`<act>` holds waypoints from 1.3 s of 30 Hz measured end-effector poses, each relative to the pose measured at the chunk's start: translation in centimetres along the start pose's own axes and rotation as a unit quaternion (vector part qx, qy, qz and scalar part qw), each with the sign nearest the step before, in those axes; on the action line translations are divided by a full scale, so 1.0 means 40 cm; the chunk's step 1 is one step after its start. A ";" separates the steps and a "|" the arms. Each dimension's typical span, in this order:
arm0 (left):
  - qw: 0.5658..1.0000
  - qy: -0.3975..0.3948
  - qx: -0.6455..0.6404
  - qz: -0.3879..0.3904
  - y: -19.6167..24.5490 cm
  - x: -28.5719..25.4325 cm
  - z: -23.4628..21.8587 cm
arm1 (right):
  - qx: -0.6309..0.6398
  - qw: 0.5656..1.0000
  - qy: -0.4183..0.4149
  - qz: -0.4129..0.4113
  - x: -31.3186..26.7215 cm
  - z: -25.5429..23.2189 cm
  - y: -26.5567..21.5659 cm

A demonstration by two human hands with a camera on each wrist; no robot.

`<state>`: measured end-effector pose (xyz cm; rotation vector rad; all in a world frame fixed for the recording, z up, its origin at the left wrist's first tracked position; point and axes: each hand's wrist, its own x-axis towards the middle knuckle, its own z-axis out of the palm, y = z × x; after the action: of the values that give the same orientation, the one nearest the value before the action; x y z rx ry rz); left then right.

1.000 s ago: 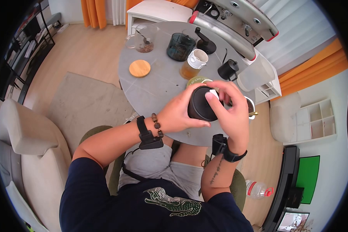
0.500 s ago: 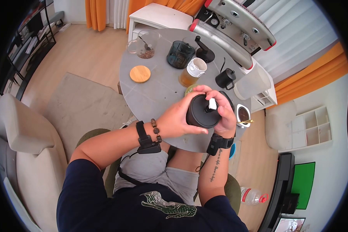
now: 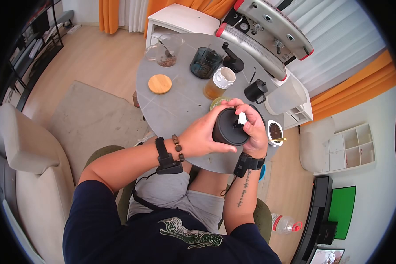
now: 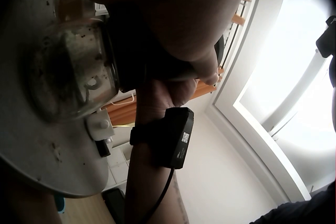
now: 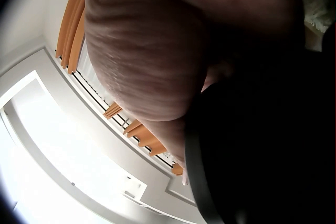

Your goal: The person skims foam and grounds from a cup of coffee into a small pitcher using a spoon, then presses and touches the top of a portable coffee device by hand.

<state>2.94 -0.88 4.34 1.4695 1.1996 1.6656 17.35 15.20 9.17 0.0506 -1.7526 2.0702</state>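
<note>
In the head view a black-topped glass jar point(image 3: 229, 127) is gripped by both hands near the front of the table. Its round black top has a small white tab point(image 3: 242, 118) standing at the middle. My left hand point(image 3: 202, 134) wraps the left side, thumb along the near edge. My right hand point(image 3: 256, 134) curls round the right side, thumb close to the white tab. Clear glass point(image 4: 79, 77) shows under the black part in the left wrist view, low over the table. The right wrist view has my right palm point(image 5: 142, 50) against the dark top.
Behind the hands stand an amber-bottomed cup point(image 3: 220, 81), a dark clear canister point(image 3: 205, 63), a black crank lid point(image 3: 233, 63) and a black kettle point(image 3: 256, 91). A wooden lid point(image 3: 159, 84) and a glass mug point(image 3: 166, 55) are at left; a white scale-like device point(image 3: 275, 132) sits at right.
My right hand has come down from the white tab, where its fingers were, to the jar's right side. My left hand keeps its hold. Over the last half second little differs.
</note>
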 end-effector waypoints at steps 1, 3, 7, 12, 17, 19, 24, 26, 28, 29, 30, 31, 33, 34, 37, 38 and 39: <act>1.000 0.004 -0.001 0.004 -0.003 0.000 0.001 | -0.007 1.000 0.001 -0.002 -0.001 0.000 -0.001; 1.000 0.006 -0.001 0.006 -0.010 -0.002 0.002 | -0.013 1.000 0.003 -0.005 -0.003 -0.001 -0.002; 1.000 -0.003 -0.024 -0.003 0.000 -0.002 0.005 | -0.034 0.999 0.000 -0.001 -0.019 -0.005 -0.013; 0.998 -0.023 -0.050 -0.013 0.000 0.000 0.007 | -0.153 0.986 0.056 0.016 -0.076 0.017 -0.056; 0.996 -0.047 -0.074 -0.004 -0.006 0.013 -0.016 | -0.350 0.935 0.039 -0.040 -0.183 0.050 -0.074; 0.994 -0.087 -0.065 -0.020 0.000 0.016 -0.021 | -0.399 0.916 0.030 -0.025 -0.225 0.054 -0.073; 0.987 -0.117 -0.082 -0.074 0.031 0.019 -0.024 | -0.451 0.890 0.025 -0.062 -0.276 0.053 -0.071; 0.986 -0.125 -0.074 -0.086 0.045 0.023 -0.042 | -0.463 0.883 0.016 -0.079 -0.281 0.050 -0.062; 0.988 -0.124 -0.048 -0.081 0.065 0.019 -0.050 | -0.463 0.881 0.032 -0.091 -0.289 0.047 -0.056; 0.985 -0.115 -0.076 -0.104 0.088 0.017 -0.048 | -0.468 0.878 0.029 -0.100 -0.287 0.049 -0.059; 0.983 -0.126 -0.067 -0.114 0.101 0.021 -0.043 | -0.473 0.874 0.026 -0.107 -0.286 0.050 -0.063; 0.992 -0.093 -0.017 -0.081 0.109 0.028 -0.040 | -0.485 0.867 0.031 -0.112 -0.287 0.052 -0.066; 0.997 0.005 0.071 -0.032 0.116 0.033 0.001 | -0.517 0.844 0.038 -0.138 -0.299 0.028 -0.063; 0.996 -0.006 0.078 -0.036 0.125 0.038 0.014 | -0.557 0.815 0.031 -0.159 -0.298 0.022 -0.064; 0.942 0.086 0.316 0.067 0.174 0.050 0.081 | -0.563 0.805 0.042 -0.186 -0.300 0.010 -0.059; 0.941 0.080 0.321 0.067 0.174 0.049 0.100 | -0.573 0.797 0.036 -0.189 -0.302 0.006 -0.057; 0.935 0.107 0.333 0.048 0.169 0.054 0.120 | -0.569 0.799 0.042 -0.190 -0.305 -0.004 -0.056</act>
<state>7.98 -0.61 11.28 1.7811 1.9817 1.5852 29.24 12.01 7.61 -0.0455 -2.3747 0.5112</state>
